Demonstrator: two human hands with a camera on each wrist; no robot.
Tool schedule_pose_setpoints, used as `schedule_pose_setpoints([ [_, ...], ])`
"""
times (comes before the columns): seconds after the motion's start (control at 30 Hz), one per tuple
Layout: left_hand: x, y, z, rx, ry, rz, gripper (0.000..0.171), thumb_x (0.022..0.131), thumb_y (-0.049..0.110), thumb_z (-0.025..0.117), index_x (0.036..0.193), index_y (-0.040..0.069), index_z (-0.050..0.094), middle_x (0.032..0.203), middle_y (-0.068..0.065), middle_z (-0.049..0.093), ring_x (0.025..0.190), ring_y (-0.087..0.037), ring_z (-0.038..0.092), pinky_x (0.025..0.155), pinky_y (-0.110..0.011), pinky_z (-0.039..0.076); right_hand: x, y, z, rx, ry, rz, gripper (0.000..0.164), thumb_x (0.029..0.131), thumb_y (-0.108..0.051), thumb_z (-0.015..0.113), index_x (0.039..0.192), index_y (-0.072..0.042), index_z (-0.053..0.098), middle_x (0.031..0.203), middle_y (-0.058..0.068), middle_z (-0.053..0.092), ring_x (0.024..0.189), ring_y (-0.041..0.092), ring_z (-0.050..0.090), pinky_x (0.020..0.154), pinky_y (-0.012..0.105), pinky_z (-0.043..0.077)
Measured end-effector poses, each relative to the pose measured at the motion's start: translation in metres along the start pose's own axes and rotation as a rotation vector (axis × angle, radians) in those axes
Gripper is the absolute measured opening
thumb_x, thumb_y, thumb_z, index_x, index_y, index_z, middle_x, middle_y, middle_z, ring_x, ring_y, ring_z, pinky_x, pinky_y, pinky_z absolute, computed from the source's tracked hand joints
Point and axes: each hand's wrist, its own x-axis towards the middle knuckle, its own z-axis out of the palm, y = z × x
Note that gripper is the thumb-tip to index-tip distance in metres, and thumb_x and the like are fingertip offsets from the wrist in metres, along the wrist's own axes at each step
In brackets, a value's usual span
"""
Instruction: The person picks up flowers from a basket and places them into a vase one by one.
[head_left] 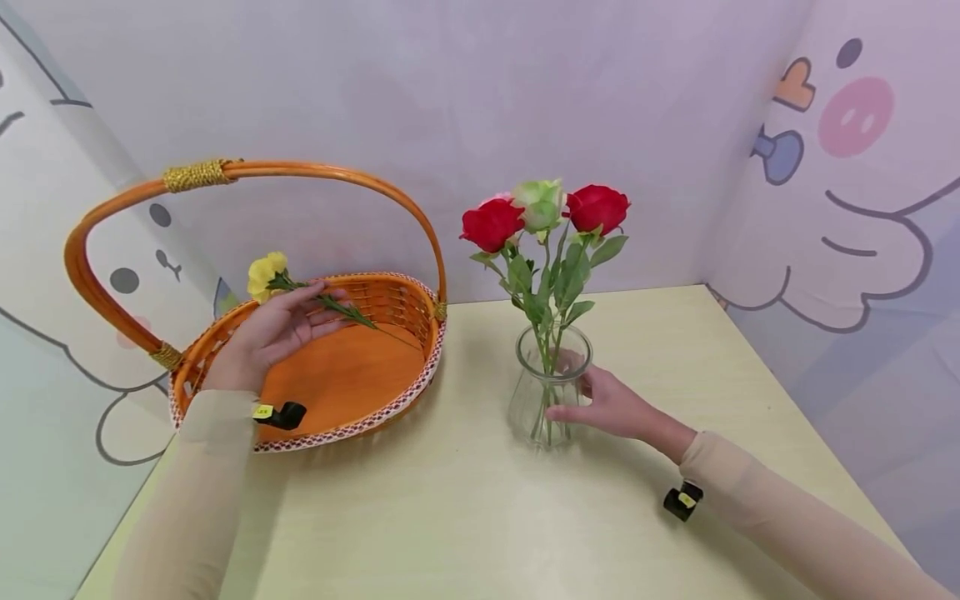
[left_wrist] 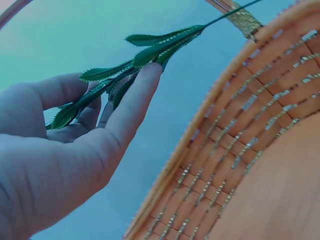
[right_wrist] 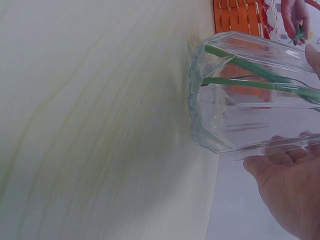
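Observation:
A yellow carnation (head_left: 266, 273) with a thin green stem is held by my left hand (head_left: 273, 329) over the orange wicker basket (head_left: 345, 358). In the left wrist view, the thumb (left_wrist: 137, 95) and fingers pinch the stem among its serrated green leaves (left_wrist: 165, 47). My right hand (head_left: 611, 404) grips the side of a clear glass vase (head_left: 525, 408), with its thumb at the front and its fingers behind. Inside the vase are a red rose (head_left: 492, 225), another red rose (head_left: 597, 208) and a pale green rose (head_left: 540, 204). A pink bloom behind them is mostly hidden.
The basket's tall arched handle (head_left: 322, 171) rises at the left, bound with gold cord. Basket and vase stand on a pale wooden table (head_left: 450, 517). A fabric backdrop (head_left: 420, 92) with cartoon animals on its sides closes off the table's back and flanks.

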Motion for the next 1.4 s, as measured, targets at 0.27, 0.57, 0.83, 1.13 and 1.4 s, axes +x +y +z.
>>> schedule_pose_setpoints([
  [0.27, -0.006, 0.005, 0.008, -0.045, -0.076, 0.015, 0.035, 0.112, 0.011, 0.037, 0.124, -0.003, 0.066, 0.121, -0.017, 0.069, 0.116, -0.035, 0.065, 0.103, -0.049, 0.050, -0.001, 0.001, 0.000, -0.009, 0.002, -0.003, 0.091, 0.087, -0.035, 0.083, 0.159, -0.014, 0.031, 0.154, 0.013, 0.045, 0.142, 0.036, 0.040, 0.111, 0.062, 0.036],
  [0.57, -0.006, -0.001, 0.031, 0.105, -0.153, -0.036, 0.038, 0.113, 0.011, 0.034, 0.138, 0.002, 0.061, 0.133, -0.016, 0.065, 0.126, -0.034, 0.060, 0.103, -0.048, 0.050, 0.002, 0.001, 0.000, 0.003, 0.000, 0.005, 0.093, 0.086, -0.036, 0.084, 0.159, -0.015, 0.031, 0.155, 0.012, 0.044, 0.143, 0.035, 0.040, 0.113, 0.060, 0.034],
  [0.83, -0.003, -0.005, 0.053, 0.224, -0.195, -0.130, 0.037, 0.113, 0.014, 0.036, 0.139, 0.005, 0.060, 0.132, -0.015, 0.064, 0.122, -0.034, 0.062, 0.097, -0.049, 0.054, 0.001, 0.001, 0.000, 0.008, -0.002, -0.004, 0.092, 0.086, -0.034, 0.083, 0.159, -0.012, 0.031, 0.155, 0.014, 0.043, 0.143, 0.037, 0.040, 0.112, 0.061, 0.034],
  [1.13, 0.005, -0.009, 0.085, 0.264, -0.233, -0.148, 0.036, 0.111, 0.014, 0.043, 0.143, 0.000, 0.054, 0.129, -0.015, 0.066, 0.117, -0.034, 0.066, 0.099, -0.055, 0.050, 0.002, 0.002, 0.000, 0.021, -0.004, 0.001, 0.091, 0.086, -0.034, 0.084, 0.159, -0.018, 0.031, 0.155, 0.009, 0.044, 0.143, 0.034, 0.040, 0.114, 0.059, 0.034],
  [1.4, 0.019, -0.014, 0.121, 0.233, -0.332, -0.037, 0.031, 0.108, 0.009, 0.049, 0.137, -0.002, 0.058, 0.126, -0.017, 0.068, 0.115, -0.036, 0.066, 0.099, -0.057, 0.049, 0.002, 0.002, 0.000, 0.014, -0.001, 0.010, 0.092, 0.086, -0.035, 0.083, 0.159, -0.016, 0.031, 0.154, 0.012, 0.045, 0.143, 0.036, 0.040, 0.113, 0.060, 0.034],
])
